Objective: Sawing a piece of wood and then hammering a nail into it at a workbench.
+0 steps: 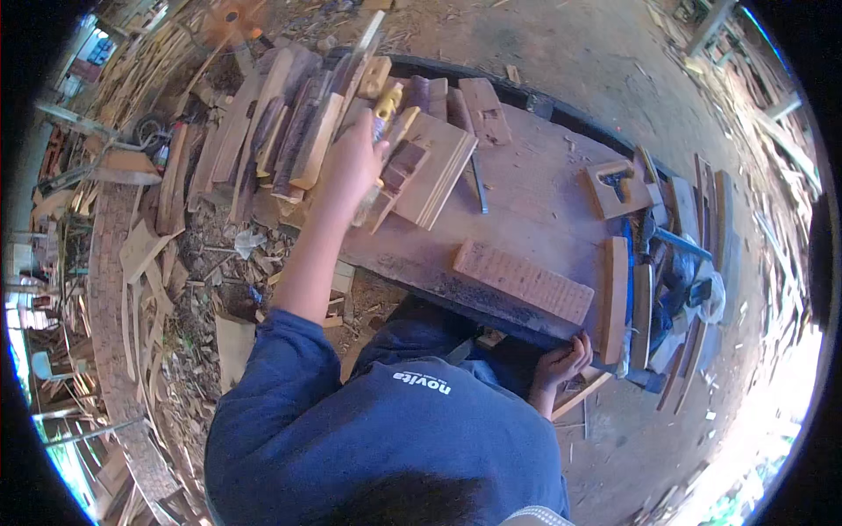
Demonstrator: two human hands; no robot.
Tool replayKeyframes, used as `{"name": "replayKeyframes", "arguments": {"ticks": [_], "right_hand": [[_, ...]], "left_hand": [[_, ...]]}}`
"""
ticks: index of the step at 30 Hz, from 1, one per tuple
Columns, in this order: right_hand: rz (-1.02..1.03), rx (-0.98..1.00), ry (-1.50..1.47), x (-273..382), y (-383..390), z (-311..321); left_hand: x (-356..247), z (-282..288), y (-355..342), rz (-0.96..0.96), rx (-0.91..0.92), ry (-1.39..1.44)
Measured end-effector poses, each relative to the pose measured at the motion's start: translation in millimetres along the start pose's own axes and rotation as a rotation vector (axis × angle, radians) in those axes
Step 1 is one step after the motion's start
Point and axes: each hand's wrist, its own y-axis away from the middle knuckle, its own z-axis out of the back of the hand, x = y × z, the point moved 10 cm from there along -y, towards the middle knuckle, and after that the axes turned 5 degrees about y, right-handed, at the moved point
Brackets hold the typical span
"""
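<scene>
My left hand (pixel 355 162) is closed round a yellow-ended tool (pixel 386 101), blurred by motion, over the far-left part of the workbench (pixel 544 188). Its exact kind does not show. Beneath and beside that hand lie a grooved wooden board (pixel 436 167) and a small dark wooden block (pixel 408 164). At the bench's near edge, my right hand (pixel 566 361) rests with fingers loosely bent and apart, nothing visible in them. Close by it are a long rough wooden block (pixel 524 280) and an upright wooden piece (pixel 613 301).
Long wood strips (pixel 285 123) are stacked at the bench's left end. A narrow metal chisel (pixel 480 184) lies by the grooved board. Farther right sit a wooden hand plane (pixel 618 188) and a blue-handled tool (pixel 680 243). Scraps and shavings cover the ground at left.
</scene>
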Motion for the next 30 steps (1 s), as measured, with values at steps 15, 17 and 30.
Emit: {"name": "replayKeyframes", "arguments": {"ticks": [15,17,30], "right_hand": [[-0.024,0.023,-0.005,4,-8,3],[-0.082,0.09,-0.021,1,-12,2],[-0.389,0.093,-0.324,-19,-54,40]], "left_hand": [[92,-28,-83,0.068,0.052,0.364],[94,-15,-86,-0.007,-0.069,0.322],[240,361,81,-0.568,-0.954,0.846]]}}
